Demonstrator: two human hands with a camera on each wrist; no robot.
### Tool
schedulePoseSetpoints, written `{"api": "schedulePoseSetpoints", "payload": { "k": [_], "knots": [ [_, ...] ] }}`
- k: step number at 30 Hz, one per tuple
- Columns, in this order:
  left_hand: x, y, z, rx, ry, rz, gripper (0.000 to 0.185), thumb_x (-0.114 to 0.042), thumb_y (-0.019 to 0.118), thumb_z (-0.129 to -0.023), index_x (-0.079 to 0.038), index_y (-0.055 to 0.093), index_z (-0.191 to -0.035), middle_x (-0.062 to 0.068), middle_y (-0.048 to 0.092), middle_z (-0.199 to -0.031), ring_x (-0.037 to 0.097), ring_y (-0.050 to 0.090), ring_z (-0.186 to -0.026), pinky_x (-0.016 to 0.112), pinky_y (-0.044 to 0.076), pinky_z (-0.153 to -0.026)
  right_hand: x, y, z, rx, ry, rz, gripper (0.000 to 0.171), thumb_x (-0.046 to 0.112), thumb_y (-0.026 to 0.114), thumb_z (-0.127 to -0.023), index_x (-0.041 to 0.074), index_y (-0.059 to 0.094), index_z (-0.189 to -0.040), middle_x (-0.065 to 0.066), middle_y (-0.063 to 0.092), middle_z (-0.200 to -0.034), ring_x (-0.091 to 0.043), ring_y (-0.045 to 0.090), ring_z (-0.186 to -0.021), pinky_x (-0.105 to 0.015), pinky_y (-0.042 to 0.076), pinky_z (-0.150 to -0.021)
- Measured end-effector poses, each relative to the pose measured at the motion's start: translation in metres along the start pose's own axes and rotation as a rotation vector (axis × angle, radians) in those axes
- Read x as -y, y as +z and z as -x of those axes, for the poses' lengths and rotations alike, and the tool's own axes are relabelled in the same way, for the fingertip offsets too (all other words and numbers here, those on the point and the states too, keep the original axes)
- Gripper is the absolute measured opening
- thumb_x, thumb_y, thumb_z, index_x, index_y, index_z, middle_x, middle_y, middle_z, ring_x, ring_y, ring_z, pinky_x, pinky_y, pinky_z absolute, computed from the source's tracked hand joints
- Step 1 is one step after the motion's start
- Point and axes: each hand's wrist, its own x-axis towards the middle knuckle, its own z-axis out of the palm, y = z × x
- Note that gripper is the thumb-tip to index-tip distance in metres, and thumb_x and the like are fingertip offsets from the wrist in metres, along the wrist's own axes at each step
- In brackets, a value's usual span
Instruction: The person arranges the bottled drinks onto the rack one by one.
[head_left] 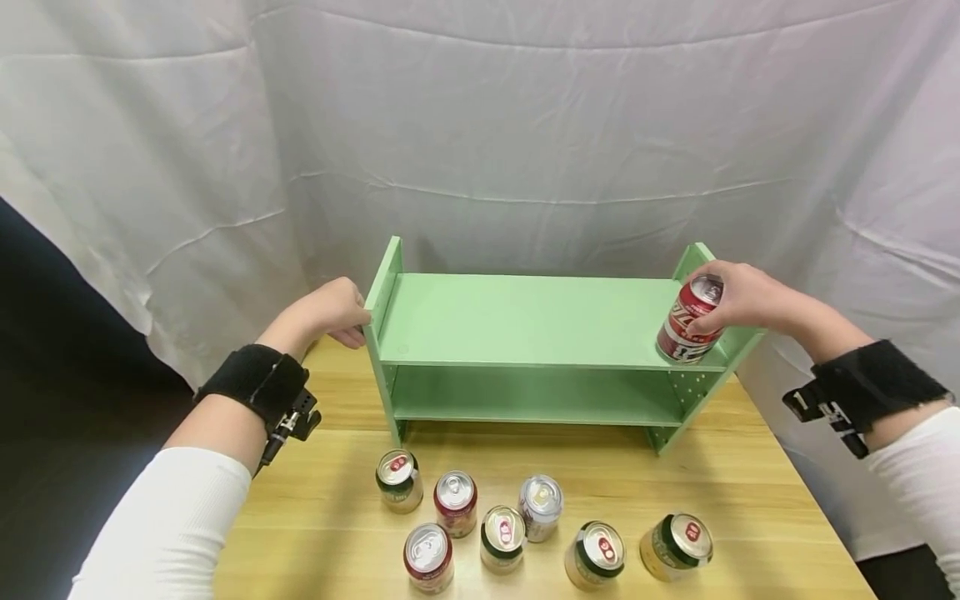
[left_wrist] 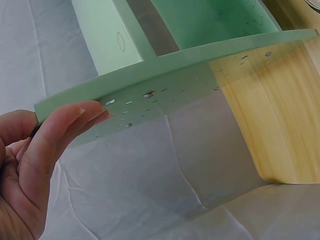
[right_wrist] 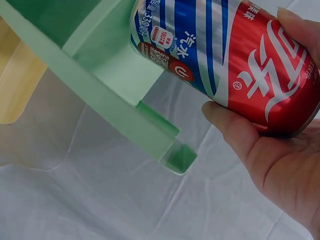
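Item: red soda can (head_left: 691,321), tilted at the right end of the green shelf's (head_left: 525,321) top board, right hand (head_left: 738,298) wrapped round its upper body. Likely light, rigid, smooth and slippery; best held mid-body. Left hand (head_left: 330,312), fingers straight, rests against the shelf's left panel. Seven cans (head_left: 540,533) stand on the bench (head_left: 750,483) before the shelf.

A person is wearing white long sleeves (head_left: 168,525), pushed back from both wrists. Each wrist is carrying a broad black strap (head_left: 255,385), the left one (head_left: 296,421) bearing a small black camera mount, the right one (head_left: 870,387) showing white markings by its buckle.
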Motion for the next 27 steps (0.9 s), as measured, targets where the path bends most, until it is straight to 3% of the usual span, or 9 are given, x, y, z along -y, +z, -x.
{"api": "schedulePoseSetpoints", "payload": {
  "k": [9, 12, 19, 27],
  "knots": [
    [0.001, 0.0, 0.004, 0.005, 0.006, -0.015, 0.033, 0.004, 0.044, -0.085, -0.01, 0.034, -0.056, 0.018, 0.066, -0.067, 0.028, 0.071, -0.071, 0.038, 0.06, -0.072, -0.02, -0.006, -0.006, 0.078, 0.035, -0.13, 0.068, 0.007, 0.081, -0.07, -0.002, 0.043, -0.126, -0.024, 0.055, -0.109, -0.026, 0.058, -0.089, -0.033, 0.056, -0.066],
    [0.0, 0.002, 0.006, 0.004, 0.012, -0.009, 0.032, 0.003, 0.043, -0.084, -0.01, 0.036, -0.056, 0.019, 0.066, -0.068, 0.024, 0.071, -0.067, 0.037, 0.06, -0.072, -0.024, -0.009, -0.006, 0.099, 0.052, -0.131, 0.068, 0.007, 0.08, -0.071, -0.001, 0.043, -0.127, -0.024, 0.054, -0.11, -0.025, 0.058, -0.089, -0.033, 0.056, -0.067],
    [-0.007, 0.002, 0.011, -0.001, 0.014, -0.018, 0.021, 0.002, 0.043, -0.084, 0.001, 0.054, -0.067, 0.025, 0.068, -0.082, 0.019, 0.069, -0.064, 0.035, 0.061, -0.07, -0.026, -0.014, -0.004, 0.147, 0.048, -0.137, 0.066, 0.003, 0.078, -0.072, -0.001, 0.042, -0.127, -0.023, 0.051, -0.111, -0.024, 0.056, -0.089, -0.034, 0.056, -0.067],
    [-0.01, 0.002, 0.015, 0.02, 0.003, -0.007, 0.018, 0.002, 0.044, -0.085, 0.006, 0.056, -0.072, 0.027, 0.068, -0.083, 0.018, 0.069, -0.063, 0.032, 0.061, -0.065, -0.023, -0.016, 0.003, 0.167, 0.052, -0.135, 0.072, 0.003, 0.079, -0.072, -0.001, 0.037, -0.131, -0.024, 0.05, -0.111, -0.023, 0.055, -0.089, -0.032, 0.056, -0.066]
  ]
}}
